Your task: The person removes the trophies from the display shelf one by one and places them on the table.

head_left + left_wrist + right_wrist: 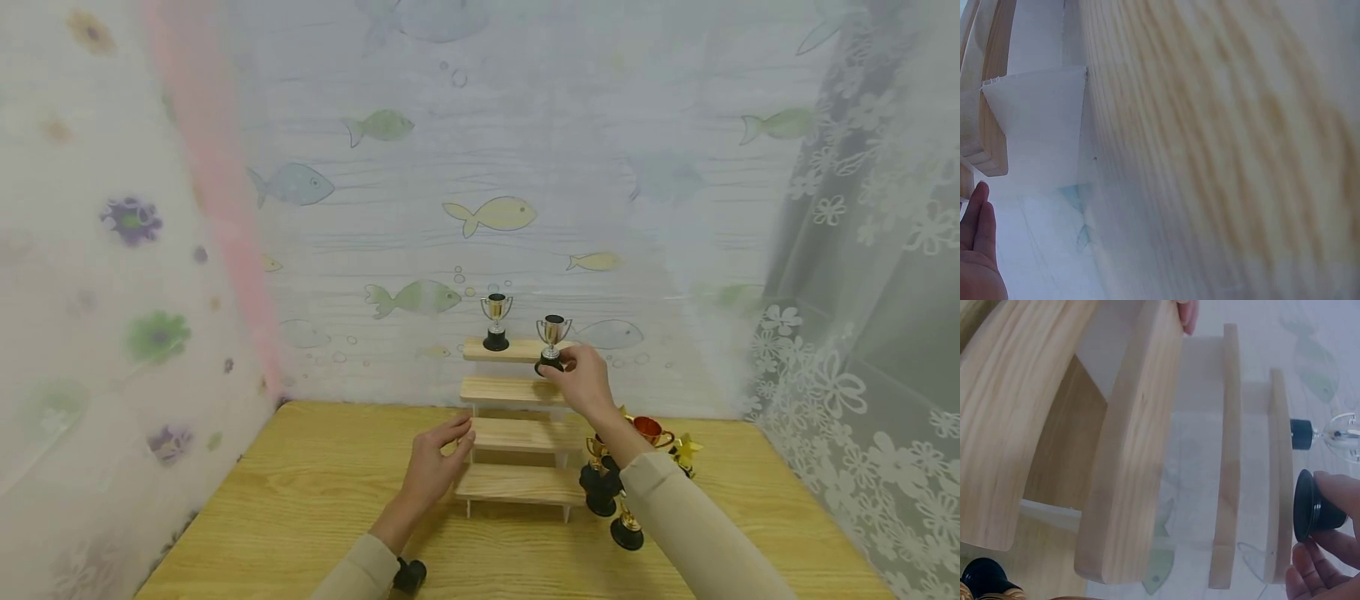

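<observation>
A small cup trophy (553, 331), gold and silver with two handles, is pinched by its black base (1329, 515) between the thumb and fingers of my right hand (588, 379). It is upright at the right part of the top step of a pale wooden four-step display stand (517, 482); whether the base touches the board I cannot tell. A matching trophy (496, 312) stands on the left of that top step. My left hand (437, 458) has its fingers extended, fingertips at the left end of a middle step; in the left wrist view its fingers (984, 231) look straight.
Right of the stand, several trophies crowd the wooden table (322, 483), partly behind my right forearm: a red cup (648, 429), a gold star (686, 450) and a gold trophy with a black base (627, 533). Fish-patterned curtain (487, 125) hangs behind.
</observation>
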A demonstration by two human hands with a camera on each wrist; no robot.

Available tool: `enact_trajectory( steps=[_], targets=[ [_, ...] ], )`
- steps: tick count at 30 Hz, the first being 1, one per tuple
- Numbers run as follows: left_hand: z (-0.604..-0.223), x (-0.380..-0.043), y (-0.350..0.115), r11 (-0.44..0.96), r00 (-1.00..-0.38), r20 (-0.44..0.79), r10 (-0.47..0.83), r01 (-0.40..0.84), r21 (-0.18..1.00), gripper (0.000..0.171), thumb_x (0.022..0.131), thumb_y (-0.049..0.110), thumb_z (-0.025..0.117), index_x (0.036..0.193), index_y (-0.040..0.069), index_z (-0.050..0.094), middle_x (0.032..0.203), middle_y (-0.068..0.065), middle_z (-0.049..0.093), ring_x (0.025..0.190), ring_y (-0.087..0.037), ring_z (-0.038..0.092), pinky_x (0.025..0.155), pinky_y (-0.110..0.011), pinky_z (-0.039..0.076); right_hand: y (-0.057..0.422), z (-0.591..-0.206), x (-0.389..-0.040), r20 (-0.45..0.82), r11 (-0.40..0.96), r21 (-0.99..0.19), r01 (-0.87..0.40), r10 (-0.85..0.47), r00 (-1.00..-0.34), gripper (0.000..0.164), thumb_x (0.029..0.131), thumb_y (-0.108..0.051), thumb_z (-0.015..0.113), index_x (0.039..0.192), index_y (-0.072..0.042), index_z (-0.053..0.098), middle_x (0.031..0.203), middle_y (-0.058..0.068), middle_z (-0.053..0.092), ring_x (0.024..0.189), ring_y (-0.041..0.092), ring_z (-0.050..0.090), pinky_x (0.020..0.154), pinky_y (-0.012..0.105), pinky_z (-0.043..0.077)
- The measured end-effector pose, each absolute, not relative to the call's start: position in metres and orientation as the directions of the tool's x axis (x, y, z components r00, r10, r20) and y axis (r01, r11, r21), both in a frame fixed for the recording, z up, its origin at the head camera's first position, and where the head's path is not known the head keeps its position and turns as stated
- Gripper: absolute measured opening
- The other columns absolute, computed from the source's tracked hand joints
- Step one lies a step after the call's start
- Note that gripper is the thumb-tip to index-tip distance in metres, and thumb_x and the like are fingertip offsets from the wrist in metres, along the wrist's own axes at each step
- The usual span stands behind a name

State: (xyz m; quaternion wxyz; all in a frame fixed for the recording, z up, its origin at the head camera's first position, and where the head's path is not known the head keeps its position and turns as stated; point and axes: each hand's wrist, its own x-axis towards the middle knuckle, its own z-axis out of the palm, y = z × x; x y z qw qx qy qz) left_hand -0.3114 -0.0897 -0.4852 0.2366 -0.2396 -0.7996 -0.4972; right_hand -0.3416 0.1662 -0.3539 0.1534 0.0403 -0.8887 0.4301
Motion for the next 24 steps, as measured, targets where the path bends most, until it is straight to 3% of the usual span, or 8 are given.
enact_trajectory(
  steps=[14, 24],
  targets=[
    [-0.486, -0.312, -0.091, 0.378, -0.802, 0.576, 0.155, 0.587, 0.716, 0.032, 0.103, 0.022, 0.065, 0.127, 0.001, 0.072, 0.138, -0.017, 0.064, 0.129, -0.032, 0.061, 0.099, -0.048, 0.054, 0.168, -0.359, -0.327, 0.307, 0.636, -0.741, -0.215, 0.036, -0.951, 0.043, 0.094, -0.024, 0.077, 0.126, 0.003, 0.067, 0.124, 0.019, 0.059, 0.106, 0.033, 0.056, 0.081, 0.047, 0.051],
    [-0.486, -0.313, -0.091, 0.380, -0.805, 0.575, 0.145, 0.582, 0.719, 0.031, 0.103, 0.023, 0.066, 0.125, 0.003, 0.073, 0.137, -0.013, 0.066, 0.128, -0.029, 0.062, 0.099, -0.047, 0.055, 0.165, -0.362, -0.317, 0.306, 0.637, -0.736, -0.231, 0.008, -0.952, 0.039, 0.094, -0.024, 0.077, 0.124, 0.001, 0.070, 0.121, 0.017, 0.061, 0.104, 0.031, 0.056, 0.080, 0.046, 0.050]
  ],
)
